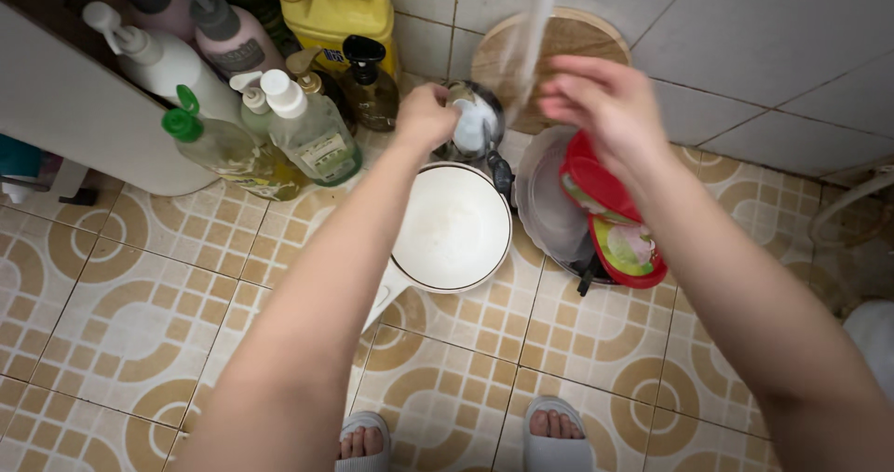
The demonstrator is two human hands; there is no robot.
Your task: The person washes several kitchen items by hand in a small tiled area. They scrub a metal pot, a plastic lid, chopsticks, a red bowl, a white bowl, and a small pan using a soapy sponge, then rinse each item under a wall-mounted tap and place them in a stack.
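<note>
Down on the patterned tile floor (pixel 121 323), the left hand (pixel 424 116) is closed in a loose fist right against a small metal ladle or pot (pixel 475 123) whose bowl shows white inside; the fingers curl at its rim, though whether they truly grip it cannot be told from this angle. The right hand (pixel 605 109) is raised above the dishes with its fingers bent together around a thin, pale, blurred stick-like thing (pixel 533 34) (too smeared to tell its kind), which rises up and to the left in front of a round wooden board (pixel 582 39) leaning on the wall. Just below the metal pot lies a white pan (pixel 452 230) with its handle pointing toward the person's feet. To the right of it sits a grey basin (pixel 545 202), and red plastic bowls (pixel 610 221) rest tilted at its right edge. A cluster of soap and detergent bottles (pixel 279 109) stands to the left, near the wall, with a yellow jug (pixel 340 11) behind them. Two feet in grey slippers (pixel 554 439) show at the bottom edge.
</note>
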